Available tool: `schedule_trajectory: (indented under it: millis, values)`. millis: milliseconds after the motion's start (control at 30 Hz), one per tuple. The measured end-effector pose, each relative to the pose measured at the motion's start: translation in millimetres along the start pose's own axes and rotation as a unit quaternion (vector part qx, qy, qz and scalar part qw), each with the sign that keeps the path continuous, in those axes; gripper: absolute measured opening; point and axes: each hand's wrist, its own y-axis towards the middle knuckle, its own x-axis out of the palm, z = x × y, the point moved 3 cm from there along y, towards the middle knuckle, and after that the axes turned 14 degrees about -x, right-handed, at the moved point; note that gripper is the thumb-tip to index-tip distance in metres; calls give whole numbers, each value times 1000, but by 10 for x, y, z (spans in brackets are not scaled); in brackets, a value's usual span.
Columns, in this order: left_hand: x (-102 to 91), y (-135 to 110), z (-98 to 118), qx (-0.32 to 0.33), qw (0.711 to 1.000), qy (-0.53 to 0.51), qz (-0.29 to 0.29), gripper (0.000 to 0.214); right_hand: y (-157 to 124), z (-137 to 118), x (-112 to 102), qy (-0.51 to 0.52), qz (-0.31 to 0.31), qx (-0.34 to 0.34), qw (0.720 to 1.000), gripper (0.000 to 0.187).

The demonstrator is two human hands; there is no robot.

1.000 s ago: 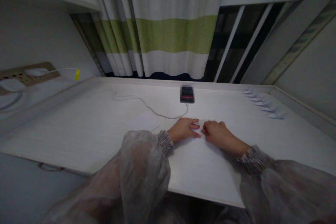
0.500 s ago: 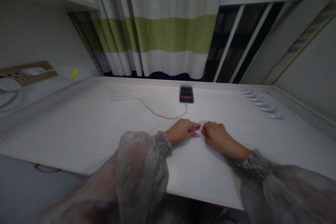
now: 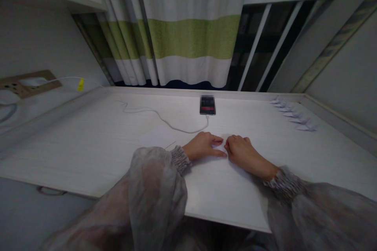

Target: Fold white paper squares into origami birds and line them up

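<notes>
My left hand [image 3: 204, 145] rests on the desk with thumb and fingers spread apart, around part of a small piece of white paper [image 3: 217, 148]. The paper hardly stands out from the white desktop, and its shape is mostly hidden. Close beside it, my right hand [image 3: 240, 151] has its fingers curled in and pressed together at the paper's right edge. To the left of my left hand lies a flat white paper sheet [image 3: 157, 136].
Several folded white paper pieces [image 3: 294, 115] stand in a row at the back right of the desk [image 3: 88, 145]. A blurred-out dark phone-like device [image 3: 207, 105] with a white cable [image 3: 176, 128] lies at the back. Power sockets [image 3: 29, 82] are on the left wall.
My left thumb has moved right and away from the fingers, widening the gap. My right hand stays curled in nearly the same place. The whole view has shifted slightly.
</notes>
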Motion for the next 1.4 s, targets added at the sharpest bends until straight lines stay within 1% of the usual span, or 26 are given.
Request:
schedule_trajectory:
  millis: [100,133,300,433,533,633,700,833,1033,1267,1400]
  values:
    - [-3,-2,11,11,998,64,19,59,0,-4,1,0,3,0,1000,23]
    - [-4,0,8,10,997,71,20,59,2,-5,3,0,3,0,1000,24]
    - [7,7,-25,10,999,47,-2,58,9,22,23,18,5,8,1000,23]
    - [14,4,-35,12,998,55,7,58,12,76,28,67,20,13,997,20]
    - [16,-5,-23,14,998,62,11,56,13,113,4,128,34,26,991,19]
    - [12,-13,-14,17,997,70,14,53,20,135,-25,176,25,52,983,18]
    - [13,-13,-15,21,997,72,14,51,32,138,-42,188,15,63,980,16]
    - [31,5,-37,23,998,64,15,50,57,133,-45,186,-1,71,980,14]
    - [50,17,-53,8,999,44,15,49,78,141,-5,169,-4,66,983,14]
    - [42,9,-40,10,999,51,12,54,69,85,-9,118,-9,47,992,18]
    - [41,12,-50,15,999,29,-4,56,60,65,23,87,-1,44,995,20]
